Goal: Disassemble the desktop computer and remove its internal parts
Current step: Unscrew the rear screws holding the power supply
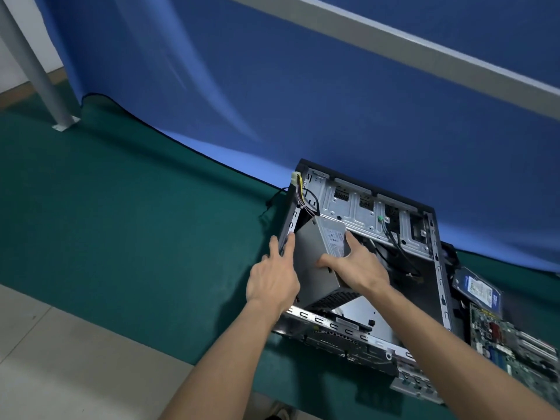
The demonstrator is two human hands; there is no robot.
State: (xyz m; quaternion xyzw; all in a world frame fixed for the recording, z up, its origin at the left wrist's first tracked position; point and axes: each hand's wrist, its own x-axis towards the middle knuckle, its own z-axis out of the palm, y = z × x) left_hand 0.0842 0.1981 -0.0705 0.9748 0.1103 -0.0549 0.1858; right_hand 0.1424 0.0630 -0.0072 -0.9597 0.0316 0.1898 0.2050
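Note:
An open desktop case [436,262] lies on its side on the green table. A grey power supply [312,253] sits tilted in the case's left part, its cables [303,192] trailing to the upper left corner. My right hand [354,268] grips the power supply, thumb on its left face and fingers over its labelled top. With fingers extended, my left hand [275,274] touches the case's left edge beside the power supply. Silver drive bays [363,210] fill the far side of the case.
A hard drive [478,289] and a green motherboard [509,341] lie right of the case. A metal bracket [415,383] rests at the table's near edge. A blue cloth [272,86] hangs behind the green table [121,222]. A grey post [33,65] stands at left.

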